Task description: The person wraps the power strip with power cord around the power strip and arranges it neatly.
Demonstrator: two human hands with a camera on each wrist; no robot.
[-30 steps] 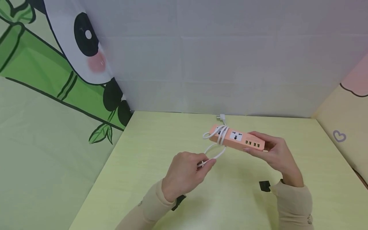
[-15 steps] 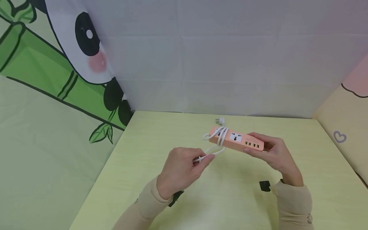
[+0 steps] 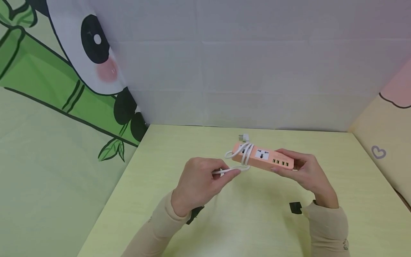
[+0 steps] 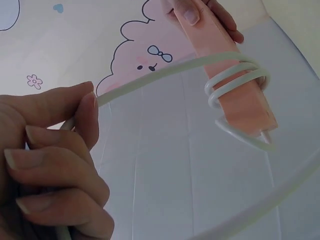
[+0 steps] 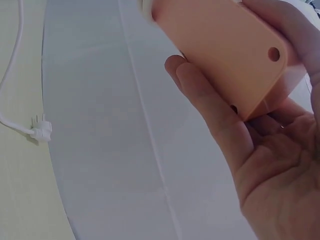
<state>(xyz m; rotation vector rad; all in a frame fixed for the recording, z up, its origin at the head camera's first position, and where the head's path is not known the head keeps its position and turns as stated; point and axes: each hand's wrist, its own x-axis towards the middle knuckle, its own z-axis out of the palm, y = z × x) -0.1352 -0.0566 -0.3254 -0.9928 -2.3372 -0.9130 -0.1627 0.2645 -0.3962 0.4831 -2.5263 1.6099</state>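
Observation:
An orange-pink power strip (image 3: 268, 159) is held above the table, gripped at its USB-port end by my right hand (image 3: 308, 173). Its white cable (image 4: 160, 75) wraps several times around the other end, by the sockets. Between thumb and forefinger my left hand (image 3: 202, 182) pinches that cable, to the left of the strip; the other left fingers are curled. In the right wrist view the strip's underside (image 5: 220, 45) shows, with two screw holes. The white plug (image 5: 42, 129) lies on the table near its back edge, with part of the cable trailing from it.
The pale yellow table (image 3: 154, 157) ends at a grey-white backdrop (image 3: 250, 82). Printed panels with cartoon figures stand at the left and right. A black patch (image 3: 295, 207) is on the table by the right sleeve.
My left hand has moved up and slightly left with the cable, drawing the loop below the strip tighter. The plug has slid a little toward me. My right hand stays nearly still.

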